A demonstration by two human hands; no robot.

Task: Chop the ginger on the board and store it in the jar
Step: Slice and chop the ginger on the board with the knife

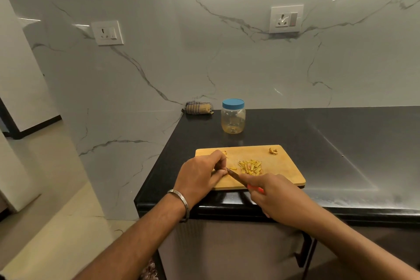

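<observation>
I'd keep my left hand (202, 171) pinching the ginger piece, fingertips tucked, right hand (272, 193) gripping the red-handled knife (241, 178) for thin cuts.

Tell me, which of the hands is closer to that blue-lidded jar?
Left. The left hand rests on the board's near-left part, below and left of the jar; the right hand, holding the knife, sits at the counter edge, farther away.

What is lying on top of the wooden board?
On the cutting board: a pile of ginger sticks, a peel scrap, both hands. The left hand covers whatever it holds.
</observation>
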